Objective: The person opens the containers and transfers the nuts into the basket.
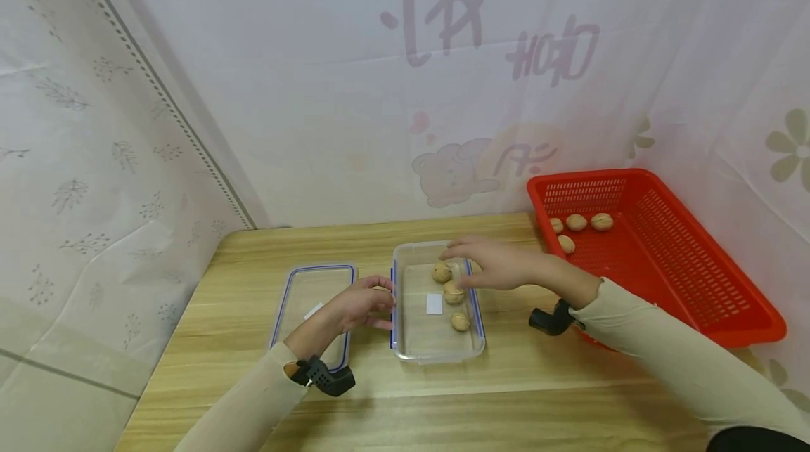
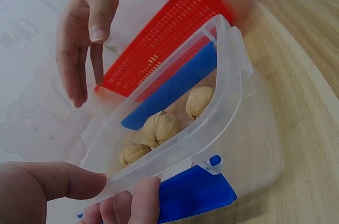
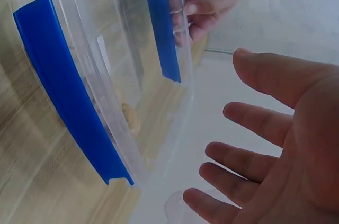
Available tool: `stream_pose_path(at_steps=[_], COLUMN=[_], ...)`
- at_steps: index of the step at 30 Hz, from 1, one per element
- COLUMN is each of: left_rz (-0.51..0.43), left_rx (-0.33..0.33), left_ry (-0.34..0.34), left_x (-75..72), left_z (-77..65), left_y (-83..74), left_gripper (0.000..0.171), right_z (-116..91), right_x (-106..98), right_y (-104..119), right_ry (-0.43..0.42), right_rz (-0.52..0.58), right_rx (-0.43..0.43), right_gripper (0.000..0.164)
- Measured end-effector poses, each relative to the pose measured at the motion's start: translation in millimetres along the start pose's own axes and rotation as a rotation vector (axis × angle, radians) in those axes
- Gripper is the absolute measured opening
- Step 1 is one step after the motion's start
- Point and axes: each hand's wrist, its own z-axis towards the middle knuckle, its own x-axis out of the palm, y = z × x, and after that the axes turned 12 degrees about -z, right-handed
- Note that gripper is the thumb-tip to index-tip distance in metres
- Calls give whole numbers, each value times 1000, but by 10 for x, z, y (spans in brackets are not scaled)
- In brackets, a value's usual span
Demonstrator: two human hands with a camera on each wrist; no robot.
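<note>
A clear plastic food container [image 1: 414,339] with blue side latches stands uncovered on the table. Three walnuts [image 1: 460,322] lie along its right half, beside a white label. At the container's left side, my left hand [image 1: 367,303] holds the rim by the blue latch [image 2: 196,195], thumb and fingertips curled at the edge. Above the container's right side hovers my right hand [image 1: 500,263], its fingers spread and relaxed with nothing in them. The container's lid [image 1: 297,297], edged with a blue seal, lies flat to the left, partly hidden under my left forearm.
A red plastic basket [image 1: 715,262] stands on the right, with several walnuts [image 1: 602,221] at its far left corner. My right forearm crosses over its near side. A printed curtain [image 1: 329,121] hangs behind the wooden table [image 1: 411,403].
</note>
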Motion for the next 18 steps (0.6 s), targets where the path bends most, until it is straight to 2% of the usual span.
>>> stream_pose_path(at_steps=[8, 13, 18], left_rz=[-4, -2, 0], left_rx=[-5, -6, -8], left_ry=[1, -4, -6], left_x=[-1, 1, 0], left_z=[3, 4, 9], left_y=[-7, -5, -7], left_gripper=[33, 35, 35], right_z=[126, 205, 326], right_x=[44, 72, 105], right_y=[14, -8, -17], right_ry=[49, 120, 222], right_rz=[109, 190, 220], right_rx=[-61, -98, -159], right_gripper=[44, 39, 32])
